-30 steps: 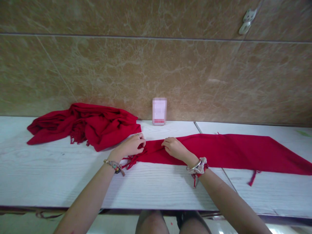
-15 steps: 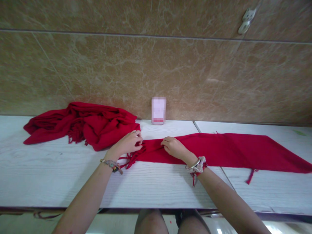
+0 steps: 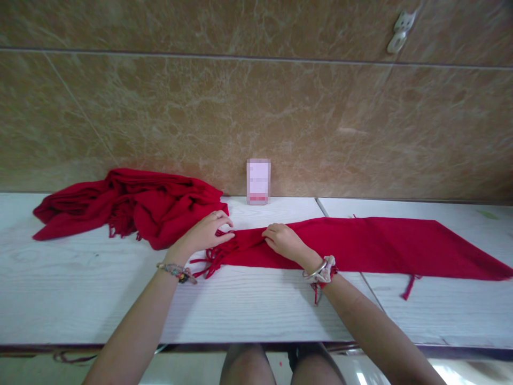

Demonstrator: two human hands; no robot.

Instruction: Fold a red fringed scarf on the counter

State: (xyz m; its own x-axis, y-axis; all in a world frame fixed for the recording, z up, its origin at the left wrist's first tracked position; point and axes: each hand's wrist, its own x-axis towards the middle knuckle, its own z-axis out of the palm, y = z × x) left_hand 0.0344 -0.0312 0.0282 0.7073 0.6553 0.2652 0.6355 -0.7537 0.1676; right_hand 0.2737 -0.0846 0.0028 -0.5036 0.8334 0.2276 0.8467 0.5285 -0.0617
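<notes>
A long red scarf (image 3: 377,246) lies stretched flat across the white tabletop, its fringed end to the left. Closed on the scarf's cloth, a little right of the fringe, is my right hand (image 3: 285,243); its fingertips are curled and partly hidden. My left hand (image 3: 206,231) hovers at the fringe (image 3: 216,258) with thumb and fingers apart, between that end and a crumpled heap of red fringed cloth (image 3: 160,208). A thin red braided tassel (image 3: 409,287) sticks out from under the scarf's near edge on the right.
A phone (image 3: 258,182) with a blurred screen leans upright against the brown marbled wall (image 3: 200,117). The white table (image 3: 80,294) has a seam right of centre. A white cat-shaped hook (image 3: 401,31) is fixed on the wall. My knees show below the table's front edge.
My left hand has lifted slightly up and left from the fringe, and its fingers have spread. The right hand stays at about the same spot on the scarf.
</notes>
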